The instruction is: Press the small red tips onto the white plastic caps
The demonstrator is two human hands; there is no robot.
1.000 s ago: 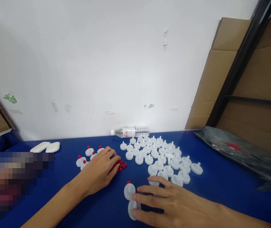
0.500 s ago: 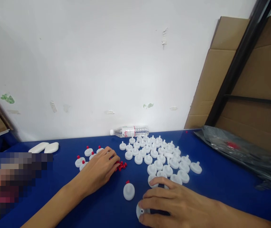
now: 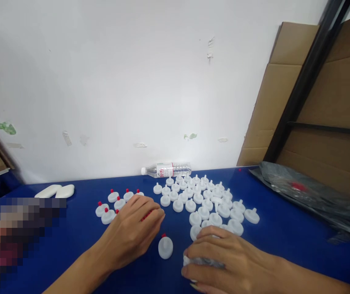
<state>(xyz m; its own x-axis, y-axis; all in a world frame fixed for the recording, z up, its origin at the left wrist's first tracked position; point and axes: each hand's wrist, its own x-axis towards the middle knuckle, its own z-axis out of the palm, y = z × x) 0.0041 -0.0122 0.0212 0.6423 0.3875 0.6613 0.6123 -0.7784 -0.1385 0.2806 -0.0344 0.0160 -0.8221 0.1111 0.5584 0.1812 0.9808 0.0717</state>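
The person's right hand (image 3: 220, 259) bends its thumb and fingers around a translucent piece (image 3: 206, 261), gripping it low over the near part of the blue surface (image 3: 125, 271). The fingers cover much of that piece, and its spout is hidden. The left hand (image 3: 138, 226) is bent, knuckles up, over a small pile of red caps (image 3: 146, 214), a few of which show between its fingers. Its fingertips are drawn in toward the thumb, but the back of the hand blocks the view, so I cannot tell whether it pinches a cap.

Between the two hands, toward the near side, lies a capped piece (image 3: 165, 248), round and whitish, with a red tip pointing away from the person. More red-tipped pieces (image 3: 108, 217) stand in a loose group beyond and to the left of the left hand, the closest of them partly covered by it.

A large crowd of white pieces (image 3: 177, 205) with bare spouts spreads beyond the right hand, many close together or touching; the nearest ones are partly hidden behind its fingers. Behind them, a clear plastic bottle (image 3: 166, 170) lies on its side near the foot of the white wall (image 3: 162, 81), its white cap to the left. Two smooth white oval objects (image 3: 65, 191) lie side by side at the far left, and a dark plastic bag (image 3: 294, 198) is spread at the right, near cardboard (image 3: 269, 98).
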